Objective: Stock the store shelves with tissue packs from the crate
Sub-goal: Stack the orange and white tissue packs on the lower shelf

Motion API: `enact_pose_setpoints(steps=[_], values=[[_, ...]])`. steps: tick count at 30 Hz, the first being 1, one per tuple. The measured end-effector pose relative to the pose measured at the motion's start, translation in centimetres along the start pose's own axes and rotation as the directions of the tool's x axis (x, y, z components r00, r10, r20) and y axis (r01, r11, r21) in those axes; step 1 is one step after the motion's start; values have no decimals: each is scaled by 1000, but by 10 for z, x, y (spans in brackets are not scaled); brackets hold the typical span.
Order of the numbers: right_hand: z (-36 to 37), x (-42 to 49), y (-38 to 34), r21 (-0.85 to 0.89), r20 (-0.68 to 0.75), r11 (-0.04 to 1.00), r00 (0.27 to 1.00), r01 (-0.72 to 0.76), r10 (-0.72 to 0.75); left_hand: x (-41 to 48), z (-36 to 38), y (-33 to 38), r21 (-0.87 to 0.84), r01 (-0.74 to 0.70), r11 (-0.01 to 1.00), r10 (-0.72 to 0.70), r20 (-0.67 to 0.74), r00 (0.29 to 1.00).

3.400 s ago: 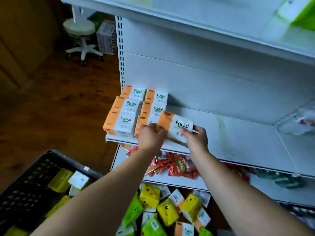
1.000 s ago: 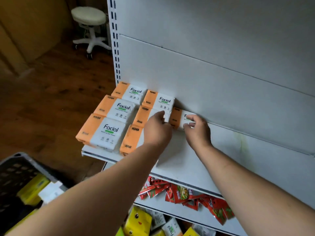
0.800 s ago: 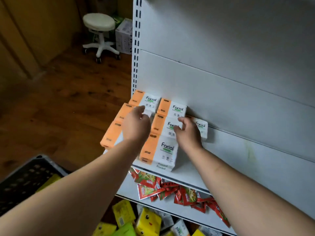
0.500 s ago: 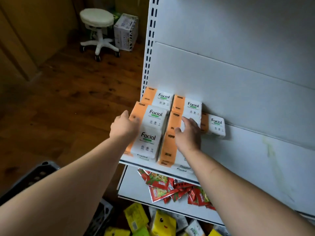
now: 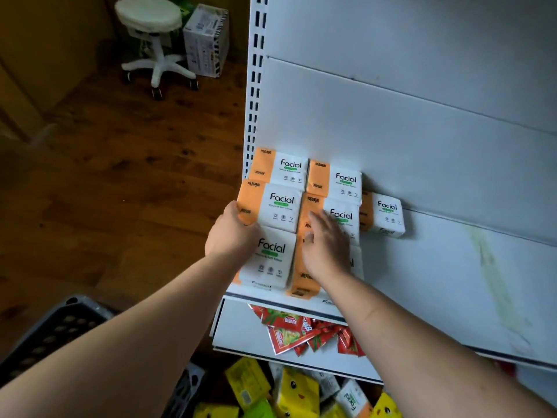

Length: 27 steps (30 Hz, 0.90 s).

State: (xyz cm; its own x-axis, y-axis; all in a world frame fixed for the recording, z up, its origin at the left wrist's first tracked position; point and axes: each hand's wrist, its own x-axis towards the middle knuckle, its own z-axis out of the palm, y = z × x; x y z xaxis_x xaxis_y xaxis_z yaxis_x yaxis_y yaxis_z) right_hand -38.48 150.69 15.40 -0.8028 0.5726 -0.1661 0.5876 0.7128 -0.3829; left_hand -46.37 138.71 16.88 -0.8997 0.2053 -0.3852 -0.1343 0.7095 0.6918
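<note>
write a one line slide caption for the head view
Shelf stocking: left hand at the edge, right hand flat on top of two columns of Facial tissue packs on a white shelf.

Beside the left hand point(image 5: 232, 236), the tissue packs point(image 5: 281, 203) are orange and white with a green stripe. Below the right hand point(image 5: 325, 248), red sachets point(image 5: 289, 330) lie on a white shelf point(image 5: 241, 327).

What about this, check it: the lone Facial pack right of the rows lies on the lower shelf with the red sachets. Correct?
No. The head view shows the lone Facial pack on the same shelf as the rows, above the red sachets.
</note>
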Motion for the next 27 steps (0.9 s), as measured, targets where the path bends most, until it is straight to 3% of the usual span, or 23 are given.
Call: enact_pose_setpoints(steps=[5, 9, 11, 15, 18, 22, 27], values=[[-8, -3, -2, 73, -20, 997, 1000, 4, -2, -1, -5, 0, -22, -6, 1000, 6, 1, 1000], [-20, -22, -24, 160, -109, 984, 992, 82, -65, -19, -27, -6, -100, 23, 995, -35, -124, 992], [-22, -41, -50, 239, -79, 961, 989, 142, -126, -39, -46, -15, -161, 40, 986, -69, -183, 981], [1, -93, -116, 376, 87, 908, 968, 185, -234, -89, -86, -66, -232, 125, 965, -188, -270, 944], [47, -142, -153, 438, 268, 888, 922, 142, -279, -119, -107, -136, -248, 265, 932, -332, -283, 900], [136, -205, -172, 346, 508, 925, 797, 158, -327, -149, -114, -242, -274, 420, 865, -490, -283, 824], [266, -248, -160, 188, 706, 978, 679, 94, -201, -176, -89, -378, -339, 568, 750, -645, -183, 742]])
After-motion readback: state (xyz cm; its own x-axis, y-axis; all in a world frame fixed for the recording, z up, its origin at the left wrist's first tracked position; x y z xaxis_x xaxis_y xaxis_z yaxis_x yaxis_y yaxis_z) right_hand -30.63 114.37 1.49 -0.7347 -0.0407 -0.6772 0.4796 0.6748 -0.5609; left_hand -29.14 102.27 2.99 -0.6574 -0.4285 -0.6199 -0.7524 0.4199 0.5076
